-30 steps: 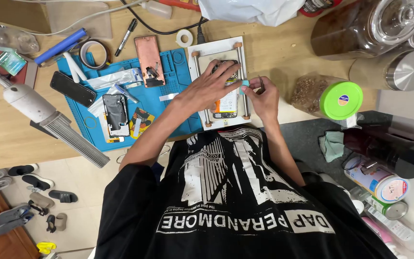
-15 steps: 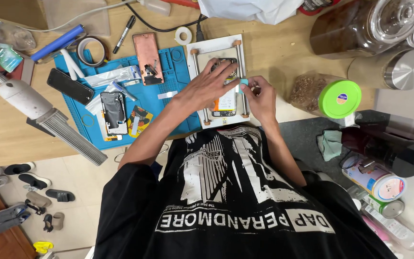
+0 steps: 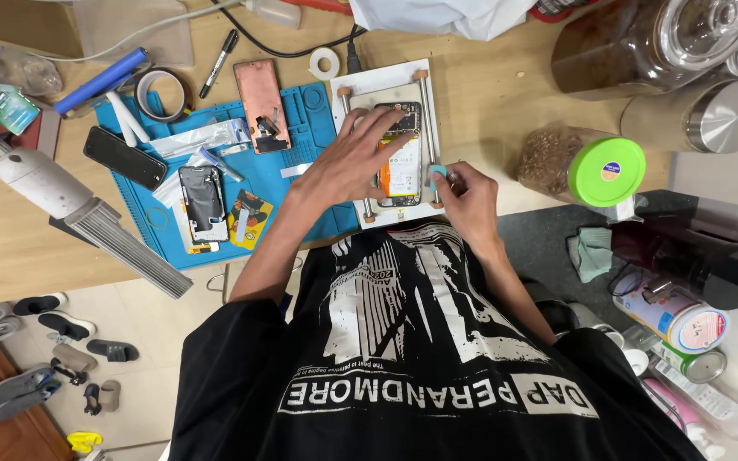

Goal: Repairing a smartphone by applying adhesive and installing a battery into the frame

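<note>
An opened smartphone (image 3: 405,162) with an orange-edged battery lies clamped in a white holding frame (image 3: 386,85) on the wooden table. My left hand (image 3: 348,166) rests on the phone with its fingers spread, pressing it down. My right hand (image 3: 470,201) pinches a small teal plastic pick (image 3: 437,176) against the phone's right edge, near its close end.
A blue work mat (image 3: 296,183) to the left carries a copper-coloured back cover (image 3: 261,104), another opened phone (image 3: 202,201), a black phone (image 3: 125,157) and small parts. Tape rolls, a marker and a hot-air tool (image 3: 87,218) lie further left. Jars, one with a green lid (image 3: 606,171), stand to the right.
My right hand has slid the teal pick along the phone's right edge toward me. My left hand stays spread on the phone.
</note>
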